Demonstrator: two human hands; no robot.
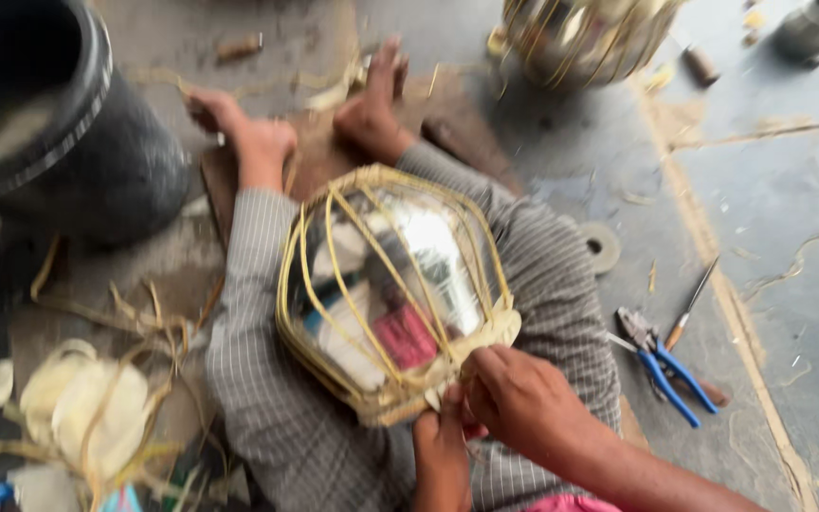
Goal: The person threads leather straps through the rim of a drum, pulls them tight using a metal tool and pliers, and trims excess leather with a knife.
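Note:
A cage of yellow cane strips (334,256) is woven around a shiny metal vessel (428,251) and rests on my lap between my grey-striped trouser legs. My right hand (523,398) pinches the cage's near rim where a flat cane strip (495,330) wraps it. My left hand (441,453) sits just below and beside it, fingers pressed on the same rim. My bare feet (372,104) lie beyond the cage on a brown board. The picture is blurred by motion.
A large black drum (59,133) stands at the left. Loose cane strips and a pale coil (78,408) lie at the lower left. Blue-handled pliers (665,365), a thin pointed tool (692,308) and a metal ring (602,246) lie on the floor to the right. Another cane-wrapped vessel (580,33) stands at the top.

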